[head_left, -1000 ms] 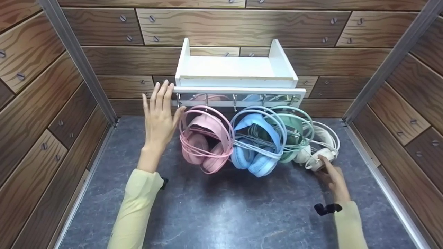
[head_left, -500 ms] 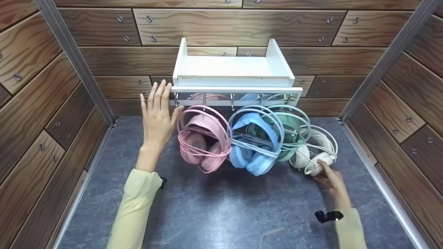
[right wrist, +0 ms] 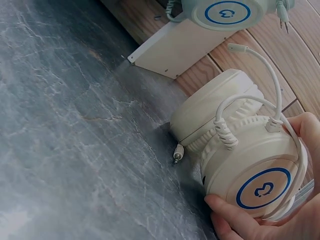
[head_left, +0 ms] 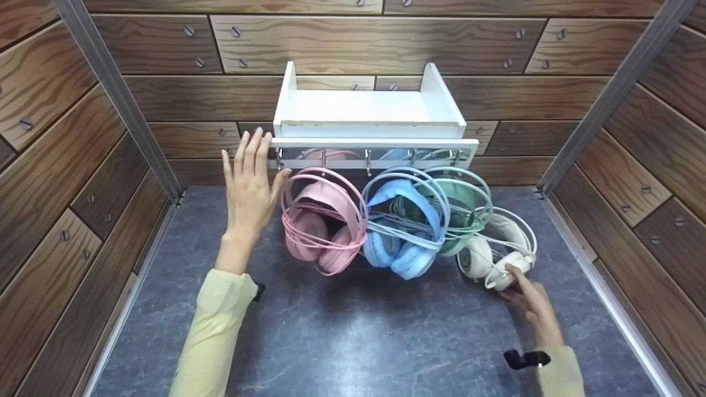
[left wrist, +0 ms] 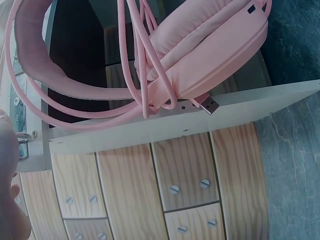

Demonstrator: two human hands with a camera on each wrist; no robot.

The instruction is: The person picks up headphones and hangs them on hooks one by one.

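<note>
My right hand [head_left: 534, 302] grips a white headset [head_left: 475, 257] by one ear cup, low over the dark floor at the right. In the right wrist view, thumb and fingers sit around the ear cup [right wrist: 262, 192], which bears a blue ring logo; a thin microphone boom [right wrist: 272, 80] sticks up from it. My left hand [head_left: 248, 193], fingers straight, rests against the left end of the white hook rail [head_left: 375, 143]. Below the rail hang a pink headset [head_left: 331, 194], a blue headset [head_left: 405, 190] and, partly behind it, a green headset [head_left: 462, 194], their cables bundled.
Behind the rail is a white shelf [head_left: 358, 106] with raised sides. Metal hooks [head_left: 368, 162] line the rail. Wood-patterned walls [head_left: 386, 44] enclose the dark marbled surface [head_left: 353, 342] on three sides. A USB plug [left wrist: 207, 104] dangles from the pink headset.
My right hand has drawn the white headset toward the front, lower and further clear of the green one. My left hand has stayed on the rail's end. The head view has shifted slightly.
</note>
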